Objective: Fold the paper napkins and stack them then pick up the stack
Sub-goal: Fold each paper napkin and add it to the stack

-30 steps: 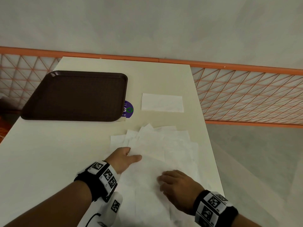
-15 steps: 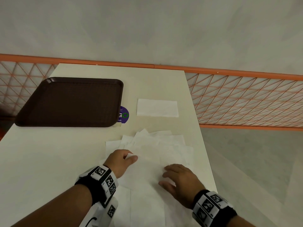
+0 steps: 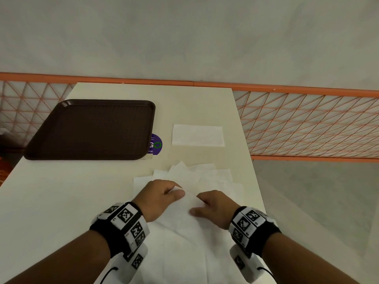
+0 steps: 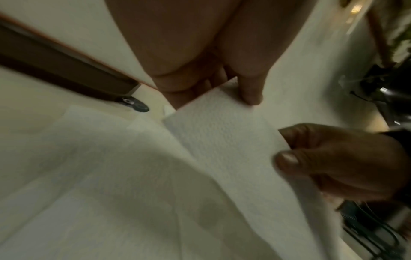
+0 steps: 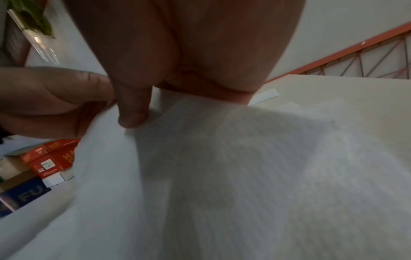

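Observation:
A loose pile of white unfolded napkins [image 3: 207, 177] lies on the cream table [image 3: 61, 201] near its right edge. One top napkin [image 3: 188, 228] [image 4: 222, 140] [image 5: 244, 158] is lifted at its far edge. My left hand [image 3: 162, 193] pinches its left corner between thumb and fingers [image 4: 249, 91]. My right hand [image 3: 213, 206] pinches its right corner, thumb [image 5: 133, 109] on top. A single folded napkin [image 3: 198, 135] lies flat farther back on the table.
A dark brown tray [image 3: 92, 130] sits at the back left, partly covering a round purple sticker [image 3: 155, 144]. An orange lattice railing [image 3: 307, 124] runs behind and right of the table. The table's right edge is close to the pile.
Both hands went from lying flat on the pile to pinching the top napkin's far corners and lifting them; the right hand moved left toward the left hand.

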The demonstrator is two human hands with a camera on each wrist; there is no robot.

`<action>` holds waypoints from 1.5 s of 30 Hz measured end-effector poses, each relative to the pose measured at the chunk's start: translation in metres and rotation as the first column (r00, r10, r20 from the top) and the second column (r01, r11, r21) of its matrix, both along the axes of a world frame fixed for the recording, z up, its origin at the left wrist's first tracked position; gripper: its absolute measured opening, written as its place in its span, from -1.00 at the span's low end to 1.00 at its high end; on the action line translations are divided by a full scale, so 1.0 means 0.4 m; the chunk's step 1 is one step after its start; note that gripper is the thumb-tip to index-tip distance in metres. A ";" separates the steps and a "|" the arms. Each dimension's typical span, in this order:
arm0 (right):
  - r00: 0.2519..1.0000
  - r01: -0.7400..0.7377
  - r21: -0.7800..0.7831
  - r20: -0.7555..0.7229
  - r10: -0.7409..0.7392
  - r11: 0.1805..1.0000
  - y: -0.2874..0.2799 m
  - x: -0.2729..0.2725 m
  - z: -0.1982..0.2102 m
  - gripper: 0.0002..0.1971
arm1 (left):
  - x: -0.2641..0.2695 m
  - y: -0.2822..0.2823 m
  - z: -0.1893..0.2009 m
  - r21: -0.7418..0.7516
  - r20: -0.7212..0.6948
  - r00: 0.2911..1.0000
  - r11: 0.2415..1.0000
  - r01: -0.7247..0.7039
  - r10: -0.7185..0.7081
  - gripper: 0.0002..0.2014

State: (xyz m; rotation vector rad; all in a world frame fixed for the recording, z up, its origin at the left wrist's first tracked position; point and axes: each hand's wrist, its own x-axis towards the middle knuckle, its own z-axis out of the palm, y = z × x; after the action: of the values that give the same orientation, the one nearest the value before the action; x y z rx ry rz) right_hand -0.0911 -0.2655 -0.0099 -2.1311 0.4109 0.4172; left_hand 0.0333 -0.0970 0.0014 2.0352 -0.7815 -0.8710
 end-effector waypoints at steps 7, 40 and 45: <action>0.989 0.072 -0.106 -0.120 -0.085 0.992 -0.040 0.005 -0.027 -0.89 | 0.007 0.023 -0.095 0.253 0.184 0.973 0.950 -0.185 0.140 -0.61; 0.994 -0.088 -0.740 -0.018 0.110 0.667 -0.030 -0.162 -0.152 -0.47 | -0.072 0.034 -0.139 0.511 0.521 0.784 0.859 0.031 -0.338 -0.13; 0.977 -0.207 -0.680 -0.107 0.184 0.703 -0.041 -0.087 -0.079 -0.45 | -0.032 -0.032 -0.063 0.648 0.395 0.829 0.760 0.054 -0.395 -0.42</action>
State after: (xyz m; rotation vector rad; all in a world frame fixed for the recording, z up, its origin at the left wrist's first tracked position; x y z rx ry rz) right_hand -0.1258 -0.2818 -0.0416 -2.9290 0.3940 0.4650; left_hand 0.0203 -0.1097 -0.0239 2.8800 -1.1805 -0.7845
